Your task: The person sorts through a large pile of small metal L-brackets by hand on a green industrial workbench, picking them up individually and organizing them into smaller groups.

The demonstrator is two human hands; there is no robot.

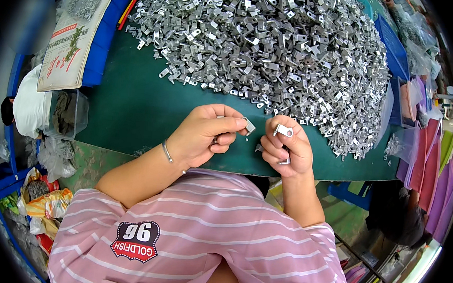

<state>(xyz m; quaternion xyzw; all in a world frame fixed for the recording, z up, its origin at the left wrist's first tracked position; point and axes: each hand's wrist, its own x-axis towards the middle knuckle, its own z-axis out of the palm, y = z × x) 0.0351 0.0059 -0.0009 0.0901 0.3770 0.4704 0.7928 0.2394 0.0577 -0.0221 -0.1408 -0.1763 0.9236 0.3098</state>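
She looks to be mid-way through pairing or checking small metal brackets picked off the great heap of brackets (274, 46) that covers the far side of the green table (135, 110); the step in hand seems to be bringing two pieces together just above the table's near edge; the next move, I'd judge, calls for a fine line-up between the two hands, since the parts are small and slippery-looking. The left hand (206, 132) has its fingers curled narrow, thumb and forefinger pinched on a silver bracket (248, 125) at the fingertips, with what may be another small piece tucked in the palm, though I cannot tell; the right hand (286, 150) pinches a second bracket (283, 130) up top, fingers closed tight, and a further piece (285, 161) shows under its lower fingers; a clear plastic tub (66, 112) sits well off to the left.
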